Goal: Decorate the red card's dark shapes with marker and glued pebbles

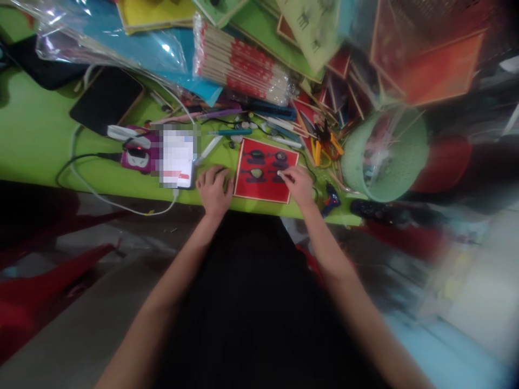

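A red card (263,190) with a pale border lies near the table's front edge. Dark purple shapes sit on it, with pebble-like pieces on them; a pale pebble (256,173) is at the lower left and a dark green one (256,154) above it. My right hand (300,186) reaches over the card's right side, thumb and finger pinched on a small whitish pebble (280,173) at the lower right shape. Whether that pebble touches the card, I cannot tell. Just left of the card, my left hand (214,190) rests on the table with its fingers apart, holding nothing.
Left stands a lit phone (184,162) with a white cable. Orange-handled pliers (324,146), a glue gun (331,200) and a green basket (385,186) are on the right. Behind lie pens, sticks, a wrapped chopstick bundle (243,62) and coloured cards on the green table (32,129).
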Demonstrator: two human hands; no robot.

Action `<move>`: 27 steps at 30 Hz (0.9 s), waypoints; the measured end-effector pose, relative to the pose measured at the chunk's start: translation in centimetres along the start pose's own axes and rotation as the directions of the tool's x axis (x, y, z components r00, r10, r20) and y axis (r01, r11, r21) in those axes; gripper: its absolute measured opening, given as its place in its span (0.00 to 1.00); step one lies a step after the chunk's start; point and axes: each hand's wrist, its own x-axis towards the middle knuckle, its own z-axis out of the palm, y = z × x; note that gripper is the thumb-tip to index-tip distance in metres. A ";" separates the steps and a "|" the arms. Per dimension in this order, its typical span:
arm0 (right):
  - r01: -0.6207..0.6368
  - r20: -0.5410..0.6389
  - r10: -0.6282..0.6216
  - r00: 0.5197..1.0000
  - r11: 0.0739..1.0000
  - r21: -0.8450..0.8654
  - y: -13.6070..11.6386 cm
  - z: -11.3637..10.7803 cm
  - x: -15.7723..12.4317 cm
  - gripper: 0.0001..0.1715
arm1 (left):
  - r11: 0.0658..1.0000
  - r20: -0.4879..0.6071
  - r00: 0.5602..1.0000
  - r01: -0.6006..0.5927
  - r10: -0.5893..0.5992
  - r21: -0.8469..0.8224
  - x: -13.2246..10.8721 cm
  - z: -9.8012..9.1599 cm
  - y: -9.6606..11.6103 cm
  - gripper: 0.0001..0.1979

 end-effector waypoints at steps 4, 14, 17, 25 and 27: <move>0.060 0.016 -0.059 0.998 0.994 -0.086 0.3 0.0 0.3 0.16 | 0.999 0.026 0.999 0.017 -0.019 0.044 0.0 -0.1 0.2 0.17; 0.067 0.015 -0.066 0.998 0.989 -0.133 -0.7 -0.9 0.0 0.10 | 0.999 0.051 0.998 0.038 -0.039 0.035 0.1 -0.2 0.4 0.17; 0.028 -0.044 -0.033 0.999 0.994 -0.104 -0.9 -1.1 -0.4 0.10 | 0.999 0.043 0.999 0.028 -0.029 0.043 0.1 -0.1 0.3 0.17; -0.023 -0.059 0.014 0.998 0.989 -0.147 -1.4 0.4 -0.1 0.11 | 0.998 0.025 1.000 0.011 -0.012 0.054 0.0 0.0 0.2 0.17; -0.029 -0.067 0.019 0.998 0.987 -0.157 -1.4 0.6 -0.1 0.12 | 0.998 0.021 1.000 0.006 -0.007 0.061 0.0 0.0 0.1 0.17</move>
